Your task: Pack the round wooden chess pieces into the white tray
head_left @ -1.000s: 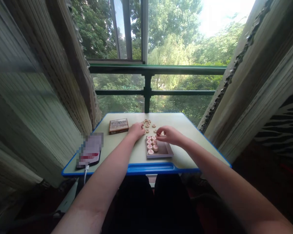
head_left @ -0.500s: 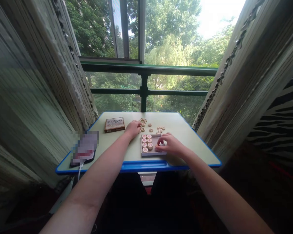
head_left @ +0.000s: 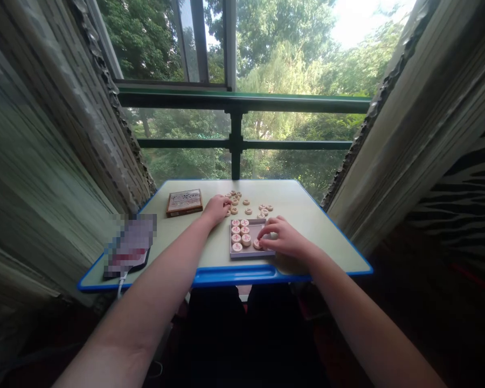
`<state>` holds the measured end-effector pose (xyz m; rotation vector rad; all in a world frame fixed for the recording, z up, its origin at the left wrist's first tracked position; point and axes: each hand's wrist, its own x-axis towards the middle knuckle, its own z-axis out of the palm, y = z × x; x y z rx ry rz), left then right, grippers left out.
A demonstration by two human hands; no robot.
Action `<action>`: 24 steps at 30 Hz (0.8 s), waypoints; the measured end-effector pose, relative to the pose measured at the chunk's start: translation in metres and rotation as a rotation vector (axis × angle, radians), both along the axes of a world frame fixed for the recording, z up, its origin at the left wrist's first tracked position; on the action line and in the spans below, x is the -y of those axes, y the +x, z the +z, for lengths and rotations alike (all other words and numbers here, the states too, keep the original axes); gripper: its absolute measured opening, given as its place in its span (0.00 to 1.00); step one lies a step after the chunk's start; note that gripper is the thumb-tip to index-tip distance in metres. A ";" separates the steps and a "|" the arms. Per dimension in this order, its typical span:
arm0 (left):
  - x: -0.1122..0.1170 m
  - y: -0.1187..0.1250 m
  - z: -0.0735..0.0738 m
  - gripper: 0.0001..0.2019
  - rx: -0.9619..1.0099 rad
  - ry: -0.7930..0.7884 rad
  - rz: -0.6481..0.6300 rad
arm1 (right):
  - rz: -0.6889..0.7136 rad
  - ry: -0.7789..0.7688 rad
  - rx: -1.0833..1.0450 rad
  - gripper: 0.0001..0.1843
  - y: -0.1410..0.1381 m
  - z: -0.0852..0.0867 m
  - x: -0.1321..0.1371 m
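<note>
In the shallow box tray [head_left: 252, 255], several round wooden Chinese chess pieces [head_left: 246, 239] with red characters lie in two columns along the left side. My right hand [head_left: 285, 236] reaches in from the right, its fingers closed on one Chinese chess piece [head_left: 257, 244] low in the tray, face up. Farther back, my left hand [head_left: 217, 209] rests on the table with curled fingers beside loose Chinese chess pieces [head_left: 235, 201]. One piece shows just under its fingertips; what those fingers hold, if anything, is hidden.
A printed box lid [head_left: 185, 202] lies at the back left of the blue-edged table [head_left: 307, 215]. More loose pieces [head_left: 262, 210] are scattered behind the tray. A blurred-out phone [head_left: 130, 242] with a white cable [head_left: 122, 281] sits at the left edge. Curtains flank the window.
The piece under my right fingers now lies flatter and shows its face in the tray. My left hand stays by the loose pieces. The whole view has shifted slightly.
</note>
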<state>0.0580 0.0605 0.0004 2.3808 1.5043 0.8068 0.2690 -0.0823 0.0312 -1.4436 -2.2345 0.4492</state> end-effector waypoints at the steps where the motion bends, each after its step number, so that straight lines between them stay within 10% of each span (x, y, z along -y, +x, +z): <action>1: 0.000 0.000 0.000 0.12 0.003 0.003 0.000 | 0.008 -0.009 -0.005 0.05 0.000 -0.001 0.000; 24: -0.003 -0.002 -0.002 0.13 -0.021 0.005 -0.014 | 0.048 -0.098 -0.042 0.06 -0.001 -0.002 -0.002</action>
